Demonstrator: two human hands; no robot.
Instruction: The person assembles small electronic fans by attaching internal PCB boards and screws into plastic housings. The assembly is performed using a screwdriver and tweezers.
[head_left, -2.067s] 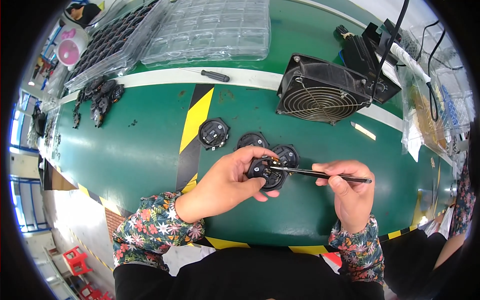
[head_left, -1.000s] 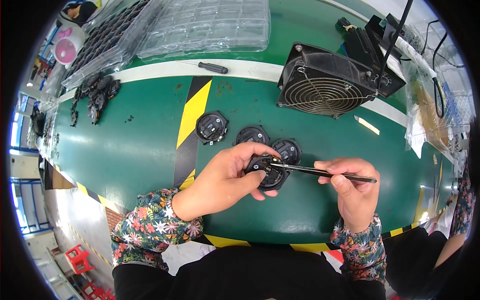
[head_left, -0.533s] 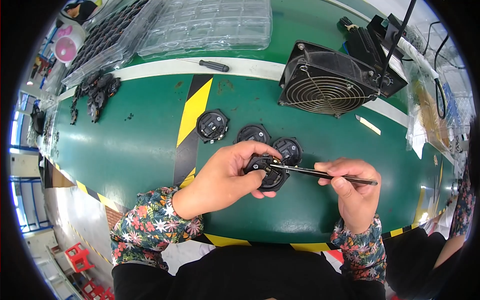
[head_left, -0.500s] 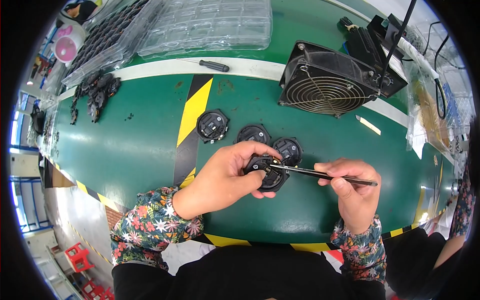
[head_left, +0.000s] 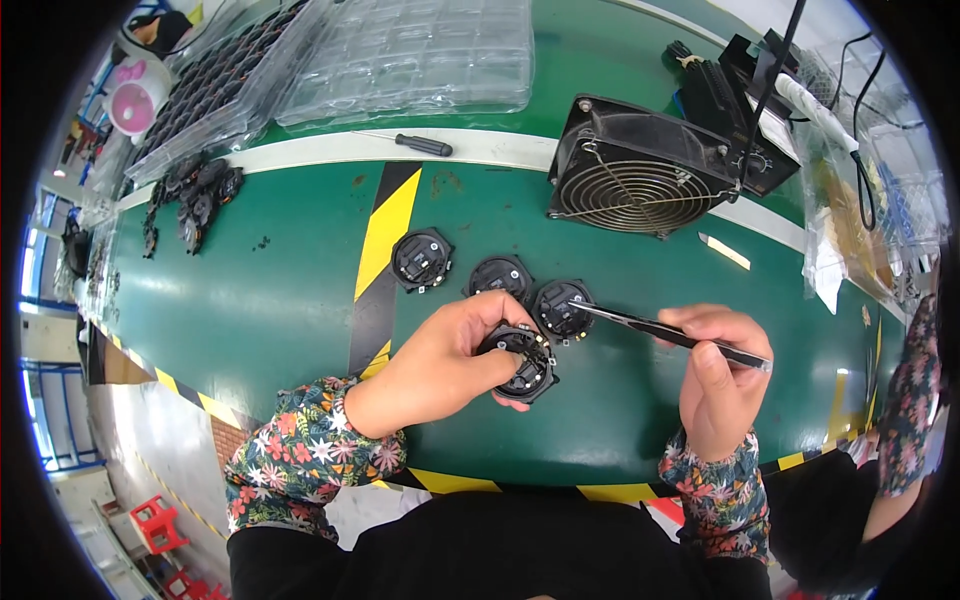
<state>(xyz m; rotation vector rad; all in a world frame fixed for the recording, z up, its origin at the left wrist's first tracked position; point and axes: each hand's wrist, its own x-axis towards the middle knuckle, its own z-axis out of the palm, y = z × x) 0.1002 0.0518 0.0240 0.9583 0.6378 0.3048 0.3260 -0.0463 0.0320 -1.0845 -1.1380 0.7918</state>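
My left hand (head_left: 440,358) grips a round black housing (head_left: 530,382) with small metal parts inside, its thumb laid across the open face. In my right hand (head_left: 722,372) is a pair of dark tweezers (head_left: 660,329), pinched between thumb and fingers. The tweezer tips point left, over a second round housing (head_left: 566,308) on the table just beyond the held one; whether they touch it I cannot tell. Beside that lies another housing (head_left: 502,276), partly covered by my left hand. A further housing (head_left: 421,260) lies at the left, near the yellow and black tape.
A black fan (head_left: 640,180) with a wire grille stands at the back right. A screwdriver (head_left: 424,145), clear plastic trays (head_left: 410,60) and a pile of black parts (head_left: 195,200) lie toward the back. A small blade (head_left: 724,251) rests on the green table (head_left: 270,310).
The tweezers have drawn out of the held housing, and their tips have moved up and right. My left hand has turned the housing and shifted it slightly down and left.
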